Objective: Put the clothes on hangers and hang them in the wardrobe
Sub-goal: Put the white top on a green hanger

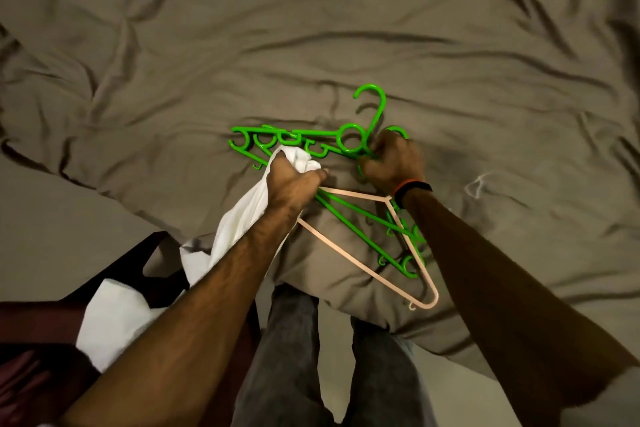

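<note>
Here, a person is standing at the edge of a bed, looking down over a wrinkled grey-brown sheet (311,28) that is covering the whole mattress. The left hand (294,177) is clenching around a bunch of white cloth (242,218), its fingers curled tight on the fabric; the garment is trailing back down along the left forearm toward a heap of clothes at the lower left, where more white fabric is lying over a dark maroon piece (41,322). The right hand (393,163) is gripping the necks of a bundle of green hangers (298,142), its fingers wrapped around the plastic just below the hooks. One green hook (375,104) is sticking up past the knuckles toward the far side of the bed, and the notched shoulder bars are spreading left across the sheet, touching the bunched white cloth. More green bars are running down beneath the right wrist, crossing a pale pink hanger (363,270) that is resting on the sheet between the two forearms, with its corner lying near the bed's edge. An orange and black band (412,188) is circling the right wrist. The person's legs in grey trousers (294,340) are showing below, pressing against the side of the bed.
</note>
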